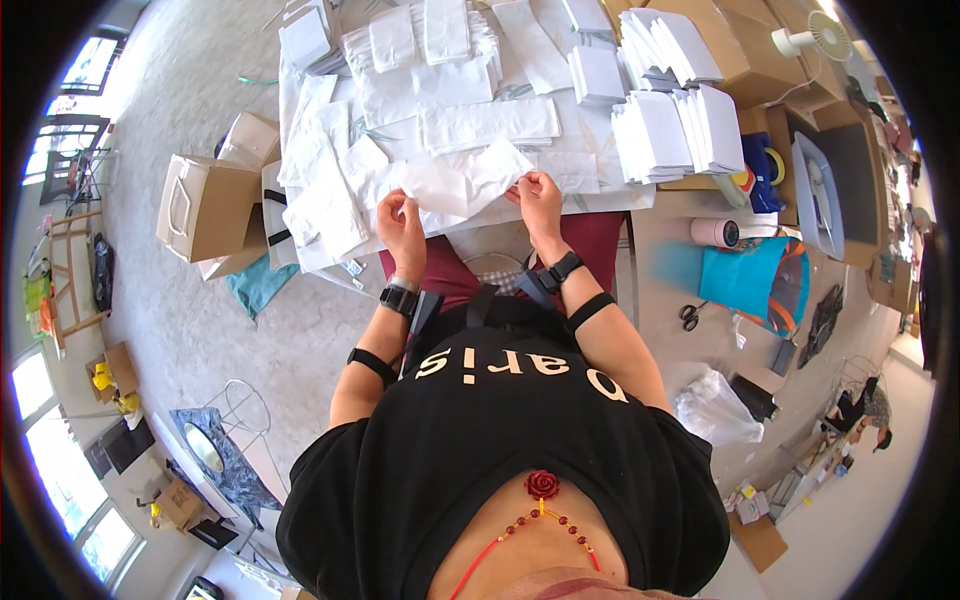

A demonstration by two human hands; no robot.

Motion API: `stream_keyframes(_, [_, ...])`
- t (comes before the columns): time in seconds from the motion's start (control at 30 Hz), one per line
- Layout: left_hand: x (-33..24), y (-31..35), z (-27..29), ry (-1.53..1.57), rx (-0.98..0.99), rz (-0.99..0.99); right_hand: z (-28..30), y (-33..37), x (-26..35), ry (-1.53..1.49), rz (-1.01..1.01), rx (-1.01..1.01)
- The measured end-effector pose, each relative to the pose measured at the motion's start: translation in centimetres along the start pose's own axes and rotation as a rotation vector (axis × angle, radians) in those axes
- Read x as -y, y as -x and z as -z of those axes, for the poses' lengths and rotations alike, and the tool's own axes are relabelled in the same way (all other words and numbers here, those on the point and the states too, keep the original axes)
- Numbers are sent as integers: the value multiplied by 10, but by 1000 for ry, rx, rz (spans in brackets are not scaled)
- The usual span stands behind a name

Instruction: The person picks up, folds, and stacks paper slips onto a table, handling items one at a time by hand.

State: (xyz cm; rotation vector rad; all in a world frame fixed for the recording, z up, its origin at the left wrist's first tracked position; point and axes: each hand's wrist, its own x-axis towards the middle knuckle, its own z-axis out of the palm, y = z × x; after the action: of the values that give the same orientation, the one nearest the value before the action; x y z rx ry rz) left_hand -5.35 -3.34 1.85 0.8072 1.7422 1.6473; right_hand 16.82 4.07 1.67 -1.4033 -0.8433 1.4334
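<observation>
Close to the table's near edge, my left hand [402,232] has its fingers closed on the left end of a thin, crumpled white sheet [437,190]. My right hand [540,203] pinches the sheet's right end, so it spans the gap between both hands. Whether it is a single sheet or a flat bag I cannot tell. Just beyond it lies a long flat white stack [490,122] of folded pieces. More thin white pieces [328,200] lie loosely overlapped beside my left hand. To the right of my right hand stand piles of folded white packets [652,138].
A box fan-side corner holds cardboard boxes [745,50] and a small fan [815,38]. Left of the table stands an open carton [205,208]. On the right are a pink cup [714,232], a blue bag [740,280], tape rolls [774,166] and black scissors [690,316].
</observation>
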Motion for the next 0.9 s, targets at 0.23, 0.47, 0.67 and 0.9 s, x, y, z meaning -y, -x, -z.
stream_keyframes(0.23, [18, 19, 26, -242, -6, 56, 23, 2, -1, 152, -28, -21])
stream_keyframes(0.47, [-22, 15, -2, -609, -12, -89, 31, -9, 4, 211, -38, -110])
stream_keyframes(0.67, [-18, 11, -4, -633, 49, -168, 34, -9, 1, 284, 34, -102])
stream_keyframes(0.9, [-1, 5, 2, -616, 61, -201, 36, -4, 4, 296, 63, -102])
